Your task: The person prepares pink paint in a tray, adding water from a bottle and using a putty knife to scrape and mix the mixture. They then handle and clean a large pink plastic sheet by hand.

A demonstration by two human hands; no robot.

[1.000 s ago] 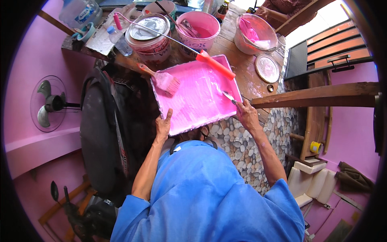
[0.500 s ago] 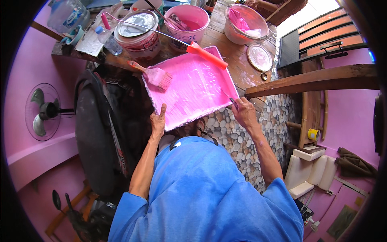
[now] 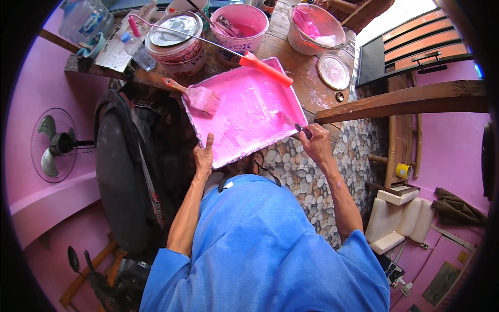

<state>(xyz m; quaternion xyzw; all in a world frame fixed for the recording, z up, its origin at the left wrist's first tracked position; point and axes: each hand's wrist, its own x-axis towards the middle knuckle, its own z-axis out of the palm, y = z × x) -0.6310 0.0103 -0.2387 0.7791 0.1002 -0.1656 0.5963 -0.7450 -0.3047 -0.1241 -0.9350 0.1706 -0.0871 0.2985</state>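
My left hand (image 3: 204,155) grips the near left edge of a paint tray (image 3: 249,119), its thumb up over the rim. The tray is coated in wet pink paint and tilts toward me. A scraper with a dark handle (image 3: 303,131) is in my closed right hand (image 3: 318,144); its pink-smeared tip lies over the tray's right side. A paintbrush (image 3: 200,98) with pink bristles rests over the tray's left rim. A long wire paint roller tool with a thick orange end (image 3: 266,68) lies across the far rim.
On the wooden table (image 3: 278,44) stand a lidded paint pail (image 3: 179,57), a bucket of pink paint (image 3: 244,23), a tub with a pink cloth (image 3: 314,39) and a round lid (image 3: 333,72). A wooden beam (image 3: 400,102) juts in at right; a covered motorbike (image 3: 122,177) stands left.
My right hand has shifted slightly, and the scraper's blade now shows farther in over the tray. My left hand and the tray have hardly moved.
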